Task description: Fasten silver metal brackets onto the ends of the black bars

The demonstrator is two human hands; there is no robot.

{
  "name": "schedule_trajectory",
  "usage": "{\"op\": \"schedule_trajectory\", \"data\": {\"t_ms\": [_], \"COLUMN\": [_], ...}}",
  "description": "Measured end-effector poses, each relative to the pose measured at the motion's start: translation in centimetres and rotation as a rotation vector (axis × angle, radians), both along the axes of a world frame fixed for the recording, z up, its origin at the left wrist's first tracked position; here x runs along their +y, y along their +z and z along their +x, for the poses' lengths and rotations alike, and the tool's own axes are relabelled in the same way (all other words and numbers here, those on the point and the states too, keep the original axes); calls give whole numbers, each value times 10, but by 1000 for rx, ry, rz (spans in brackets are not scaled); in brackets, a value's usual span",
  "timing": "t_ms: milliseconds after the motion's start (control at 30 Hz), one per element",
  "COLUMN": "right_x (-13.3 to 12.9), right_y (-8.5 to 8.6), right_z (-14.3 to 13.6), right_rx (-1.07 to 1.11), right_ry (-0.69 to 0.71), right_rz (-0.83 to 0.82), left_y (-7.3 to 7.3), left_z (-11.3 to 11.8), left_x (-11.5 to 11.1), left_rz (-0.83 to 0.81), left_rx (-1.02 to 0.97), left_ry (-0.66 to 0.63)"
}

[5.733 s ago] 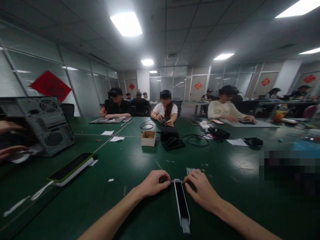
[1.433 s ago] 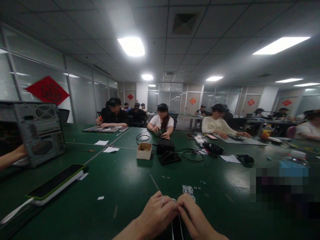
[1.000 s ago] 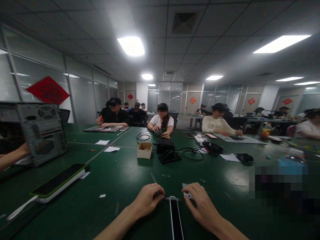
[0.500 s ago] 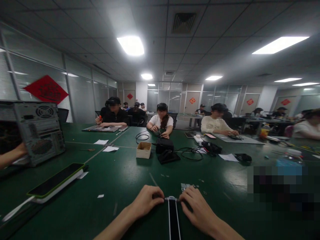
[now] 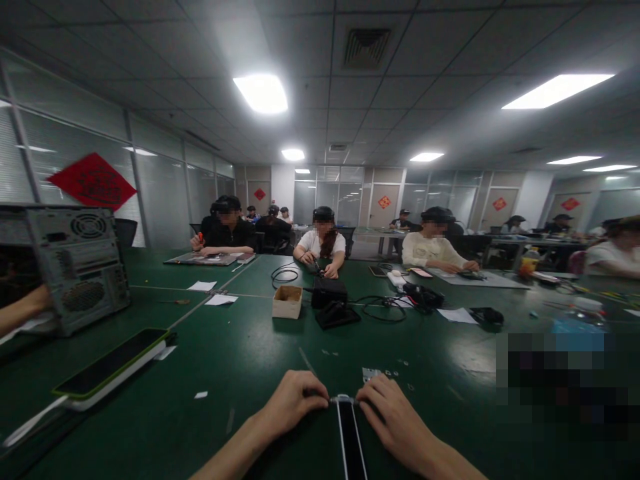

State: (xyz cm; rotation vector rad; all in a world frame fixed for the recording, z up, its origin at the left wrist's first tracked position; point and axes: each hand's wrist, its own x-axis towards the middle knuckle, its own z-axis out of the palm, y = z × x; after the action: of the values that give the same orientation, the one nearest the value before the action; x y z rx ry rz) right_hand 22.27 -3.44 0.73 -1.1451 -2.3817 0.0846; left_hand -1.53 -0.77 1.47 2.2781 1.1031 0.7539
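Observation:
A long, narrow dark strip with a pale frame (image 5: pixel 351 437) lies on the green table and runs toward me past the lower picture edge. A small silvery crosspiece (image 5: pixel 343 399) sits at its far end. My left hand (image 5: pixel 294 399) is closed, thumb and fingertips pinching the left end of that crosspiece. On the other side, my right hand (image 5: pixel 393 412) has its fingertips drawn together at the right end. The fingertips cover the crosspiece's ends. Just beyond my right hand lies a small metal plate (image 5: pixel 370 375), partly hidden by the fingers, with several tiny parts beside it.
At left, a phone with a green edge (image 5: pixel 113 360) lies on a white block, near a computer case (image 5: pixel 80 267) with another person's arm in it. Ahead are a small open box (image 5: pixel 287 303) and a black device (image 5: pixel 330 293). A water bottle (image 5: pixel 583 327) stands right.
The near end of the dark strip has swung slightly to the right. Both hands keep nearly the same place and grip at its far end.

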Motion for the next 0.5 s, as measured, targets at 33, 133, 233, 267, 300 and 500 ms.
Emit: {"op": "schedule_trajectory", "data": {"t_ms": [33,133,233,267,300,500], "right_x": [0,1,2,2,2,-1], "right_y": [0,-1,-2,-2,-2,3], "right_z": [0,0,0,0,0,1], "right_rx": [-2,-14,-25,-27,-26,-10], "right_ry": [7,20,39,43,44,40], "right_rz": [-6,-16,-5,0,5,12], "left_y": [1,5,4,3,2,-1], "left_z": [0,1,3,3,3,4], "left_x": [-1,-2,-2,-2,-1,1], "left_rz": [-12,-47,-69,-70,-62,-24], "left_rx": [0,-1,-13,-17,-20,39], "left_ry": [-10,-33,-47,-41,-27,108]}}
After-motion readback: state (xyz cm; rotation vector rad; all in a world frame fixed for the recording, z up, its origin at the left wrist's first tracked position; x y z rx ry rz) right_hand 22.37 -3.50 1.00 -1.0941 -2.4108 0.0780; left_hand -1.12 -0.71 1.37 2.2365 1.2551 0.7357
